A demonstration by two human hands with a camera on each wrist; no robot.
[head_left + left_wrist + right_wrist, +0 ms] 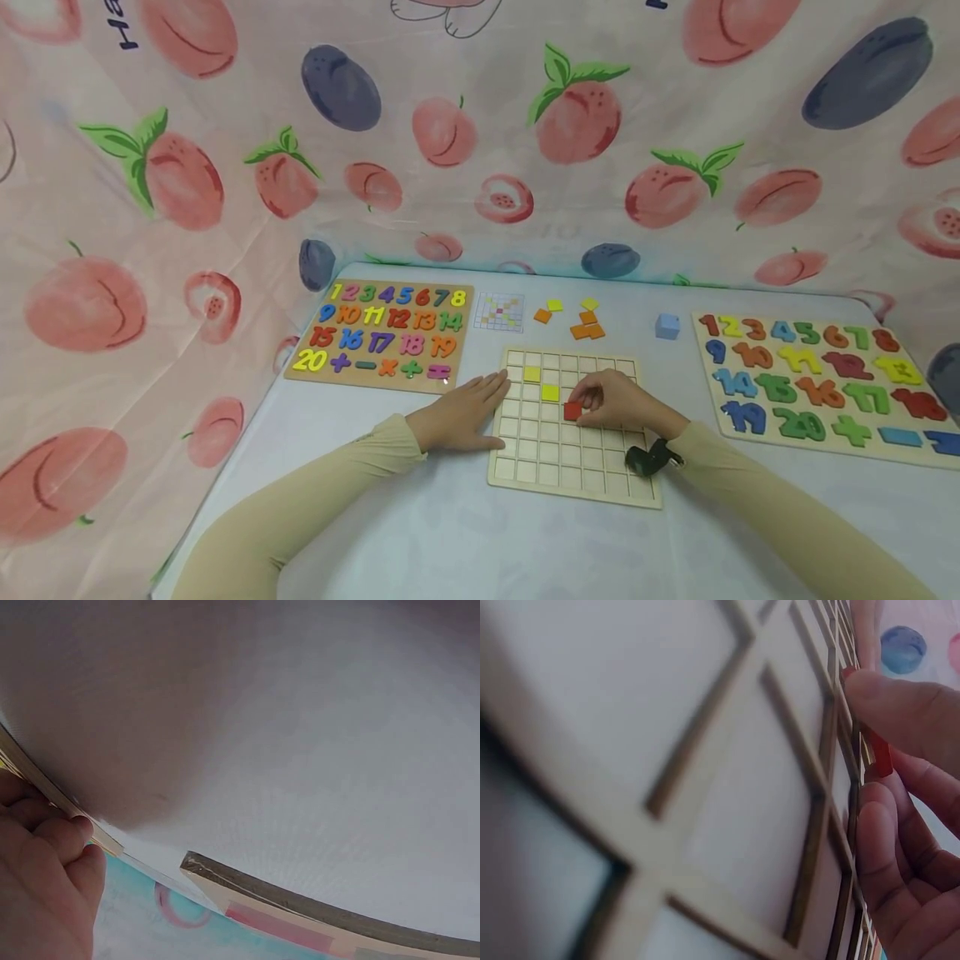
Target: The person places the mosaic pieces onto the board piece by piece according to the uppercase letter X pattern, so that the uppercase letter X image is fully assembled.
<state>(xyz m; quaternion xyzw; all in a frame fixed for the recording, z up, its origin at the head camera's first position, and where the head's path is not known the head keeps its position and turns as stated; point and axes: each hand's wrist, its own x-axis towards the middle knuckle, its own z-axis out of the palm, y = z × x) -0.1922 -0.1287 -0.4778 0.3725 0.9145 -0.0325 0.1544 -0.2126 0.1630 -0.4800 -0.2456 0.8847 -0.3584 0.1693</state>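
A wooden grid board point(551, 492) with square recesses lies on the table. Two yellow square tiles sit in it on a diagonal, an upper-left tile point(532, 374) and a lower-right one point(551, 392). My right hand point(611, 400) pinches a red square tile point(572, 411) at the cell diagonally below the second yellow tile. In the right wrist view the red tile point(881, 754) shows tilted between thumb and fingers, close over the grid. With fingers straight, my left hand point(468, 414) rests along the board's left edge. The left wrist view shows its fingers point(64, 836) against that edge.
A printed pattern card point(499, 312) lies behind the board, beside loose orange tiles point(587, 331) and yellow tiles point(554, 306). A blue cube point(667, 326) stands to their right. Number puzzle boards flank the area, one at left point(375, 380) and one at right point(712, 367).
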